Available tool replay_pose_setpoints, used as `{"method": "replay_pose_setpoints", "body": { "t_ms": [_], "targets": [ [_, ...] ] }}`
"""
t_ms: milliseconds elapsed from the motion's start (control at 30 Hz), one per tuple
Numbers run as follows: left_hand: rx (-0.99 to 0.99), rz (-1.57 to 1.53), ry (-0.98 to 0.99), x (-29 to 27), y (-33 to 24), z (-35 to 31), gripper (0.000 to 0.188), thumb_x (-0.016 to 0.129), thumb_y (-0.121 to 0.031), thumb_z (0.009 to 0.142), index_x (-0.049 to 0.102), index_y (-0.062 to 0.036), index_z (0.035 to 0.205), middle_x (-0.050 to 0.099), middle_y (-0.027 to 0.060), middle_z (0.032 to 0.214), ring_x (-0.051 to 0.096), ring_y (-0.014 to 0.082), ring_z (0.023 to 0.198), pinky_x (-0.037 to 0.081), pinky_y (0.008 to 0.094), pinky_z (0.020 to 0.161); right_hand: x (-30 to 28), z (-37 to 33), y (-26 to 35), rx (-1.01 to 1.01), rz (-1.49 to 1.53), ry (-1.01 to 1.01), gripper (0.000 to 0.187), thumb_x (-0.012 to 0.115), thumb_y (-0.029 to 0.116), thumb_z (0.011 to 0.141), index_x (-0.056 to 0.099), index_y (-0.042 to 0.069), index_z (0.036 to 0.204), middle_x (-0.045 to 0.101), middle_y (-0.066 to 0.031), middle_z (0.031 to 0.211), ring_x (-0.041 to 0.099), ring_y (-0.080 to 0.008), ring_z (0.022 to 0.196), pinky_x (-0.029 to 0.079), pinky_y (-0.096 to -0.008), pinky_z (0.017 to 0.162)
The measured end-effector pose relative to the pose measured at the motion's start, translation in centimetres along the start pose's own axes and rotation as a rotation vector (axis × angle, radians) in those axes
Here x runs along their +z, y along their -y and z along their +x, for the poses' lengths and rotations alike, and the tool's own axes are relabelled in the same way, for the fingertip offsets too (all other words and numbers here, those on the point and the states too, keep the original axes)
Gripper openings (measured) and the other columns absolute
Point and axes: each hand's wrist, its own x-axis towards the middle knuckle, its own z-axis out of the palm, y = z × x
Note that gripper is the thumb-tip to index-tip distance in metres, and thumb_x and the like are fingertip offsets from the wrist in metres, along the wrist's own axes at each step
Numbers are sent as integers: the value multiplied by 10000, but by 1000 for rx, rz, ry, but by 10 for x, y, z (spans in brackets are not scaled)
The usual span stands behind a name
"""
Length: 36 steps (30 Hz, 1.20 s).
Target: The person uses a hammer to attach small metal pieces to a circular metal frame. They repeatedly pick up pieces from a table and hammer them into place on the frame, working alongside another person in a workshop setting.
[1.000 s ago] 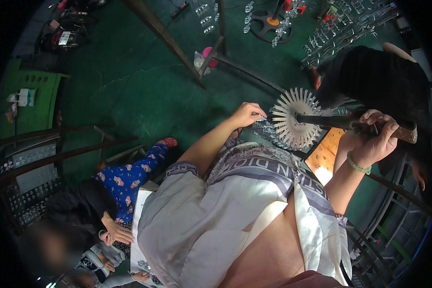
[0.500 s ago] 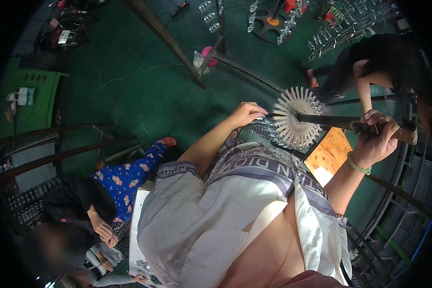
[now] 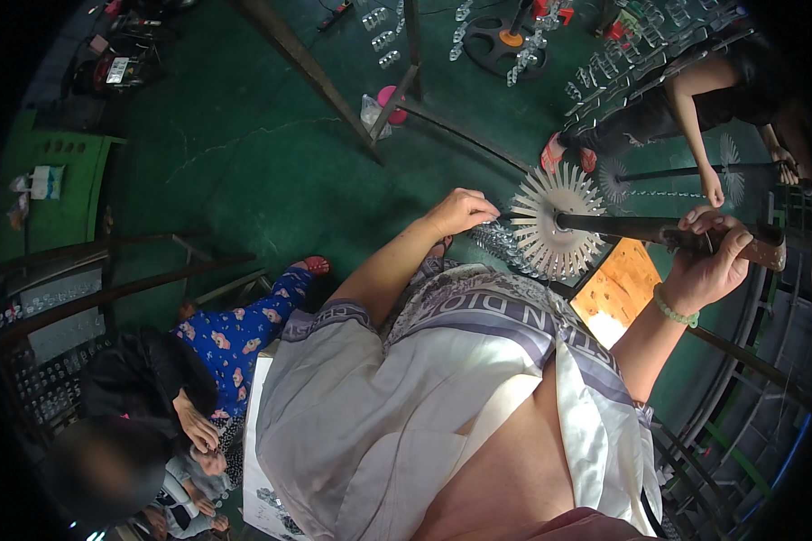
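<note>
A silvery metal wheel with a ring of narrow slots (image 3: pixel 559 221) stands in front of me on a dark metal shaft (image 3: pixel 618 225). My left hand (image 3: pixel 463 211) is beside its left rim, fingertips pinched together; whatever small thing they hold is hidden. Just below those fingers, shiny small metal pieces (image 3: pixel 496 243) hang in a row along the wheel's lower left. My right hand (image 3: pixel 708 257), with a green bead bracelet, is closed round the shaft's right end, thumb and fingers on its worn, rusty part.
A wooden board (image 3: pixel 618 275) lies under the shaft. At right a co-worker (image 3: pixel 695 99) reaches toward a second slotted wheel pair (image 3: pixel 733 171). Another seated person (image 3: pixel 144 388) is at lower left. Metal frame bars (image 3: pixel 460 135) cross ahead; a pink bowl (image 3: pixel 391 104) is on the floor.
The shiny piece seen at my left fingertips is no longer visible; that hand has shifted slightly. My right hand stays put. The co-worker at right has moved back, uncovering the second wheel pair.
</note>
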Motion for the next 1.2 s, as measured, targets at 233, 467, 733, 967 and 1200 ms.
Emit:
{"method": "replay_pose_setpoints", "body": {
  "t_ms": [233, 467, 733, 967, 1200],
  "targets": [
    [59, 191, 53, -2, -12, 5, 99, 658, -120, 748, 695, -113, 840, 633, 57, 776, 621, 254, 705, 508, 339, 642, 5, 1, 1, -6, -8, -33, 394, 489, 319, 924, 503, -43, 770, 506, -135, 614, 551, -264, 613, 449, -321, 509],
    [28, 205, 46, 5, -6, 3, 91, 651, -141, 739, 687, -125, 821, 625, 60, 776, 615, 274, 725, 504, 363, 649, 3, 0, 1, -5, -6, -33, 395, 468, 316, 934, 497, -44, 775, 508, -140, 623, 552, -267, 622, 453, -324, 507],
    [1, 112, -141, -6, 0, 7, 127, 675, -68, 729, 696, -81, 854, 623, 79, 734, 603, 232, 645, 478, 320, 582, -3, -5, -3, -14, 0, -14, 347, 452, 283, 946, 516, -35, 820, 516, -134, 630, 548, -255, 615, 467, -317, 497],
    [-92, 45, -270, -32, -14, 16, 162, 691, -10, 715, 699, -55, 871, 610, 44, 699, 551, 107, 577, 428, 236, 518, -8, -18, -19, 6, 89, -51, 308, 501, 256, 926, 495, -36, 827, 514, -130, 630, 532, -244, 592, 462, -324, 501],
    [-50, 48, -367, -56, -44, 35, 175, 673, 3, 709, 703, -47, 874, 632, 38, 716, 540, 82, 581, 399, 213, 510, -9, -27, -31, 49, 89, -33, 295, 524, 240, 915, 491, -33, 811, 521, -124, 626, 532, -223, 579, 460, -318, 521]
  ]
}}
